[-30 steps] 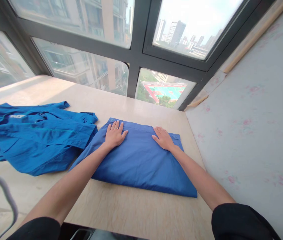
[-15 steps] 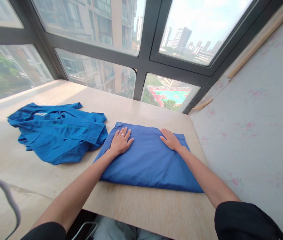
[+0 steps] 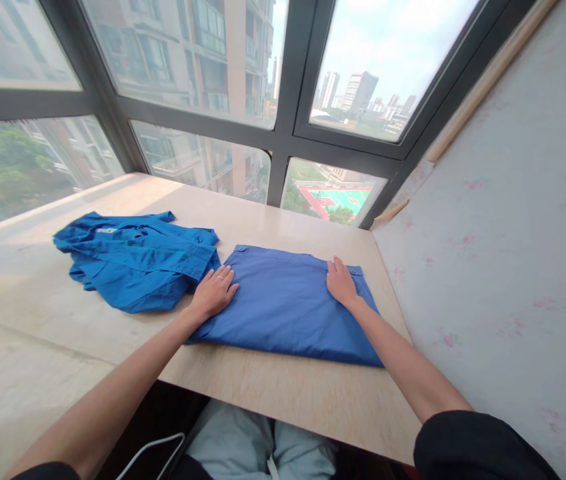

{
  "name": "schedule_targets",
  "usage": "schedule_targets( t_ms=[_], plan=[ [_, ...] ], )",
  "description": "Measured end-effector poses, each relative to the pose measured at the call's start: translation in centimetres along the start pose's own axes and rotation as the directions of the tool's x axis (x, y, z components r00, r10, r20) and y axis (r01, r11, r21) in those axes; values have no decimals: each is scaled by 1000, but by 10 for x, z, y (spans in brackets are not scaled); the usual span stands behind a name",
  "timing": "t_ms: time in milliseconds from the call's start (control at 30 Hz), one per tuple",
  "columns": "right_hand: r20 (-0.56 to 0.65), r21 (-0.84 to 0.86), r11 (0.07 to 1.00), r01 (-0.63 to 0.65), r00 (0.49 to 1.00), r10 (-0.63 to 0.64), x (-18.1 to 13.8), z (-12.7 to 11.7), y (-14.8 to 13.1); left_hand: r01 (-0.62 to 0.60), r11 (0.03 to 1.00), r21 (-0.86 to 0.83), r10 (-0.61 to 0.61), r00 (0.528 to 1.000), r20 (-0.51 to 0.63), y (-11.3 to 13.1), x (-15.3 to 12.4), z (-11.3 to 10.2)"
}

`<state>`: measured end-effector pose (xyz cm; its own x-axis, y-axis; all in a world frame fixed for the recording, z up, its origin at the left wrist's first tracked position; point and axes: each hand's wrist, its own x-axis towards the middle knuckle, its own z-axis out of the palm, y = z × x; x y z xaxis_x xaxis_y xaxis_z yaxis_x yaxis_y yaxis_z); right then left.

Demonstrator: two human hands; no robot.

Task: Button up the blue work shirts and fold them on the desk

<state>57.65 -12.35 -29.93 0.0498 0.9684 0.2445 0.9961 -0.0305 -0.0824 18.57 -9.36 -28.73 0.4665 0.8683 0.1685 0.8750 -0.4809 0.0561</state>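
Note:
A folded blue garment (image 3: 283, 307) lies flat on the pale stone-look surface in front of me, its banded edge towards the window. My left hand (image 3: 214, 291), with a ring on one finger, rests on the garment's left edge, fingers stretched out. On the upper right part, just below the band, my right hand (image 3: 341, 281) lies flat with its fingers extended. To the left is a crumpled, brighter blue garment (image 3: 137, 263) with a small white label; its right end comes close to my left fingertips.
The pale surface (image 3: 7, 287) runs to dark-framed windows (image 3: 283, 143) at the back. A floral-papered wall (image 3: 483, 253) bounds the right side. A white cable (image 3: 155, 445) hangs below the front edge, beside my legs (image 3: 243, 440) in light trousers.
My left hand has slid left and slightly down to the folded garment's left edge. My right hand has shifted a little towards its right side. The camera view has moved slightly.

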Motion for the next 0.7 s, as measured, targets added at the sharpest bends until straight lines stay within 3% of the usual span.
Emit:
schedule_targets(
  t_ms=[133, 233, 333, 467, 700],
  plan=[
    [-76, 191, 973, 131, 990, -118, -36, -10, -59, 37, 999, 34, -36, 999, -34, 26, -3, -5],
    [-103, 299, 921, 251, 968, -230, -71, -13, -104, -31, 999, -30, 28, 996, -82, 60, -8, -3],
    [-71, 348, 890, 294, 955, -287, -100, -12, -126, -78, 993, -90, 75, 997, -32, 85, -15, 4],
    [28, 312, 898, 309, 942, -334, -121, -11, -111, -156, 979, -130, 161, 986, 34, 78, -19, 14],
    [73, 234, 943, 239, 962, -262, -145, -19, -28, -130, 961, -243, 128, 991, -24, 29, -27, 16]
  ],
)
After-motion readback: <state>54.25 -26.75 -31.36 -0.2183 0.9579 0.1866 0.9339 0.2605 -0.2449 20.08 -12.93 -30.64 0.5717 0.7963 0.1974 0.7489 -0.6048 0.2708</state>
